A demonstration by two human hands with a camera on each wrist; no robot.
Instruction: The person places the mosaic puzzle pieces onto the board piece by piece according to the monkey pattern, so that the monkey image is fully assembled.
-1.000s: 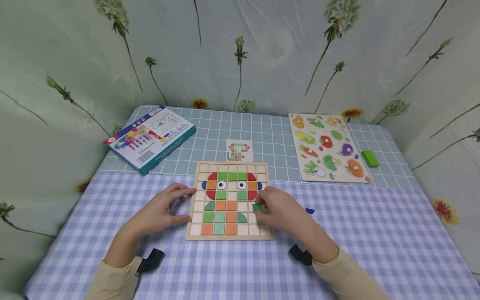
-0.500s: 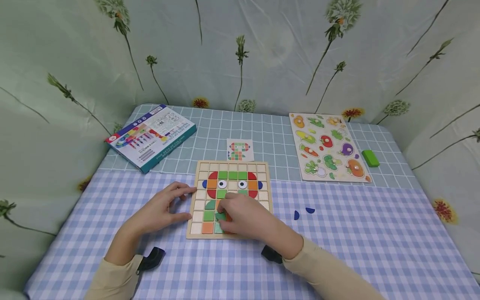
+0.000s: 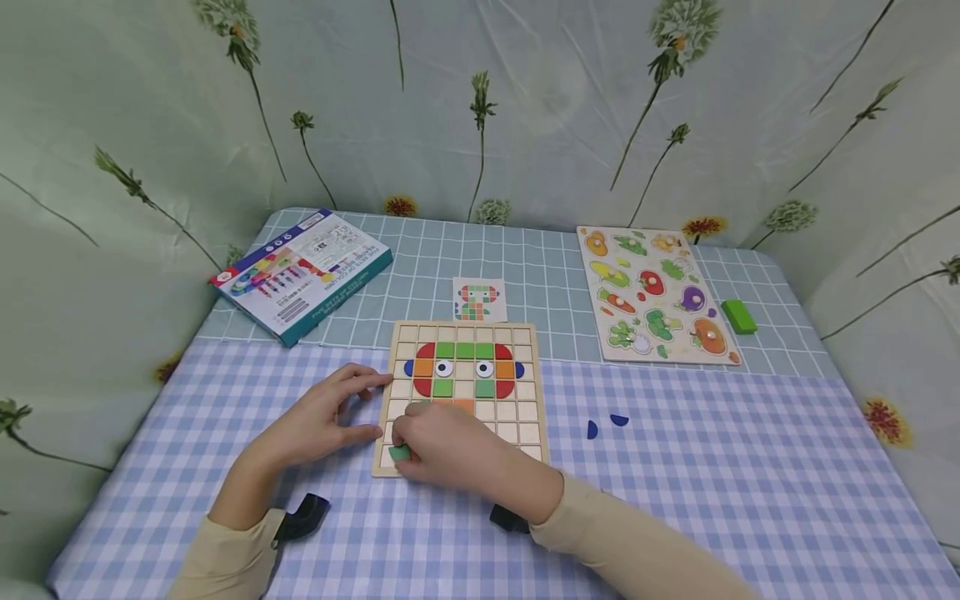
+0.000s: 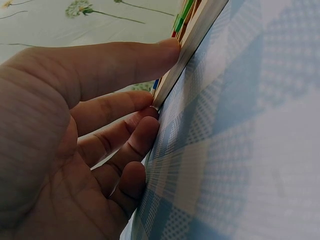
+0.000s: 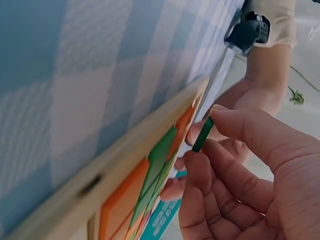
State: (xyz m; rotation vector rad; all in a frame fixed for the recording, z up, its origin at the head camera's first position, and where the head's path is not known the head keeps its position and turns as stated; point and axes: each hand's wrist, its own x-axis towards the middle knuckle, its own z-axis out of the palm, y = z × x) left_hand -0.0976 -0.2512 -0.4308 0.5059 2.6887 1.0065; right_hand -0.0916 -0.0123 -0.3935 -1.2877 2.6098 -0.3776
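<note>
My right hand (image 3: 450,446) pinches a green tile with a curved edge (image 5: 203,134) between thumb and fingers, over the lower left corner of the wooden grid board (image 3: 532,333). That hand covers much of the board's lower part. Red, orange, green and blue tiles, two with eyes, lie in the board's squares. At the board's left edge my left hand (image 3: 315,421) rests its thumb and fingertips against the frame. In the left wrist view those fingers (image 4: 115,107) are loosely bent and touch the wooden side (image 4: 175,75).
Two dark blue half-round tiles (image 3: 592,430) lie right of the board. Behind it is a pattern card (image 3: 480,302). A toy box (image 3: 303,275) lies back left. At the back right are a vegetable puzzle (image 3: 611,321) and a green block (image 3: 739,317).
My right hand has moved left across the board with the green tile, from its right side to the lower left corner. The left hand has stayed at the frame.
</note>
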